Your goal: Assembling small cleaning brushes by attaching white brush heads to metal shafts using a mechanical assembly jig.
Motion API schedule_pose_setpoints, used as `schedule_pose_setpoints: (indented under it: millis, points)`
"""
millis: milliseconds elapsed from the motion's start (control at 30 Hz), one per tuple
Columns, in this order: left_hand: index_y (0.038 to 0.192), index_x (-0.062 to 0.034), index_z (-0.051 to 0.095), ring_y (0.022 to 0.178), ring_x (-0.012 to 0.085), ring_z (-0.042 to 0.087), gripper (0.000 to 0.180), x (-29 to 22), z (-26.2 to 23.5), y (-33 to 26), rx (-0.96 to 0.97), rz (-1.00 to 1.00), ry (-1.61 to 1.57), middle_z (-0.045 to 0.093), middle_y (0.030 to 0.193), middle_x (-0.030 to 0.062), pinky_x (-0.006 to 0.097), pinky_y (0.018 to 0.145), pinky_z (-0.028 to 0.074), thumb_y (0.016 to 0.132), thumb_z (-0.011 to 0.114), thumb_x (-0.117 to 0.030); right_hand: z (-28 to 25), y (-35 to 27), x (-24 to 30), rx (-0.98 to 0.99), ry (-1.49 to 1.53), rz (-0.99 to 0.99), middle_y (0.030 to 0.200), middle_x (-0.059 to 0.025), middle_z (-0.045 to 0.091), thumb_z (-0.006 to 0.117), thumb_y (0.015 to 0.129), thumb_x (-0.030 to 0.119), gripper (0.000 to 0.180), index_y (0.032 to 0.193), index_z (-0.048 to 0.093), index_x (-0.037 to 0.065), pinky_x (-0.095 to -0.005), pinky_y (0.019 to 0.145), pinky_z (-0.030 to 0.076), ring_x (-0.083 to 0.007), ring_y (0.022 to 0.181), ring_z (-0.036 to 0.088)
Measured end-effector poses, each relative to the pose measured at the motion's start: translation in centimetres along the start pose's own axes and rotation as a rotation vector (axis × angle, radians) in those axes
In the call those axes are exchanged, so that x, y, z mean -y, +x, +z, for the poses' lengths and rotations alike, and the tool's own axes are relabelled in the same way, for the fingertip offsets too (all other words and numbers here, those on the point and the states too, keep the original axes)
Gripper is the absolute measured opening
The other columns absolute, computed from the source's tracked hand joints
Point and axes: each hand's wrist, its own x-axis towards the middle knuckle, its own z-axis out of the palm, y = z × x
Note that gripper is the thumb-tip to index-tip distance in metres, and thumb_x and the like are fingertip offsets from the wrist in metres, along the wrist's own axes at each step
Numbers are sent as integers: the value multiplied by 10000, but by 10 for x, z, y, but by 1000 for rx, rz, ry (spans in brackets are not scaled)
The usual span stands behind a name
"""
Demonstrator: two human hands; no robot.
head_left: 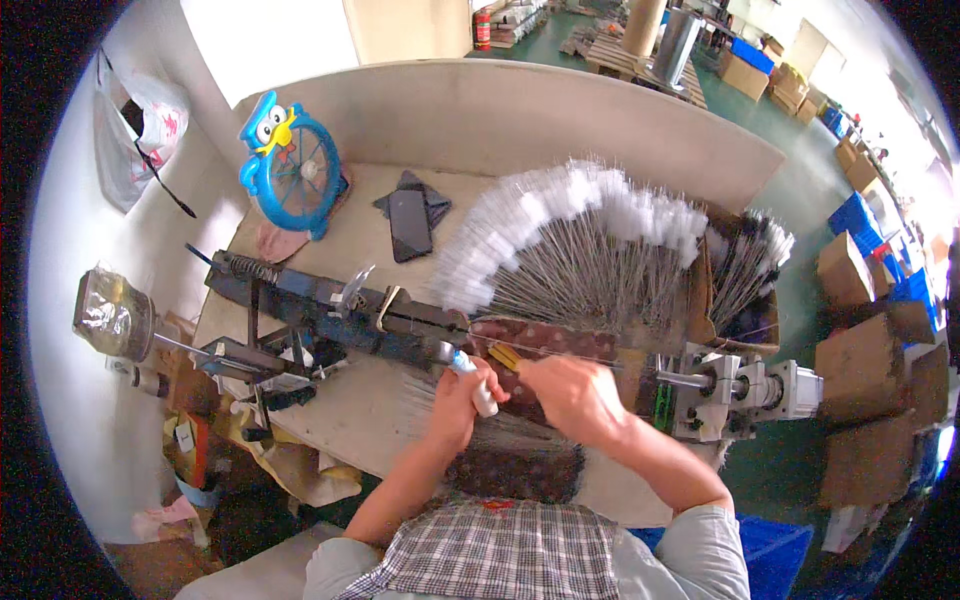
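Here, near the middle of the frame, both hands meet over a long dark machine (400, 322) that runs across the bench from centre left towards the right; the left hand (458, 392) is curled around a small white tube with a blue tip (472, 378), holding it firmly and tilted up and to the left, the tip right at the machine's clamp; the right hand (575, 392) is closed in a pinch on a thin wire (560, 352), with a bit of yellow showing just beside its fingertips, though what that yellow piece is cannot be told; the wire stretches on to the right towards a grey motor block (740, 392) at the right end of the machine; behind the hands, in the upper middle of the frame, a wide fan of finished wire brushes with white fluffy tips (590, 235) lies spread on the bench, and a second, darker bundle (748, 265) stands in a cardboard box (712, 300) to its right; judging by that big pile, a good many pieces look already made, and the one in hand seems to be only at the stage of being set into the machine, its wire bare where it shows; how many are left cannot be told; farther off, in the upper left, a blue owl-shaped fan (292, 165) stands upright, with a black phone (410, 225) lying flat just to its right, and a glass jar (112, 315) sits at the far left edge.
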Motion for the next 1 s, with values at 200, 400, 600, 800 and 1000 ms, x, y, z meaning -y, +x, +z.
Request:
schedule_pose_setpoints:
  millis: [200,400,600,800,1000]
  points:
    - [783,-39,522,656,140,596,248,-25,-2,0,-137,-35,991,596,679,67,308,612,496,686,707,-173,57,12,-32,56,-116,170,857,-102,547,540,768,53,209,977,535,70,-390,650,501,-299,790,604]
    - [977,-27,538,743,151,609,328,-37,-53,-6,-265,109,692,609,826,68,302,658,494,785,681,-251,46,-2,-33,156,20,86,820,-89,525,553,767,67,90,846,577,103,-421,591,516,-305,730,601]
    - [931,-88,585,631,118,546,321,-89,-153,-48,-623,27,15,570,771,-16,260,592,467,816,640,-382,30,5,-21,125,74,88,808,-87,527,613,794,170,100,856,585,96,-403,612,506,-298,727,594]
    - [874,-93,615,621,114,534,235,-101,-162,-45,-680,3,-97,561,714,-21,269,555,443,814,653,-317,23,10,-1,188,21,86,812,-80,560,642,782,161,148,905,636,78,-373,623,480,-279,750,581]
    - [849,-93,607,619,112,521,119,-93,-169,-41,-678,63,-84,541,659,-12,266,554,426,813,637,-203,1,6,7,286,133,108,934,-138,570,550,792,27,251,1033,600,78,-376,688,506,-327,844,591]
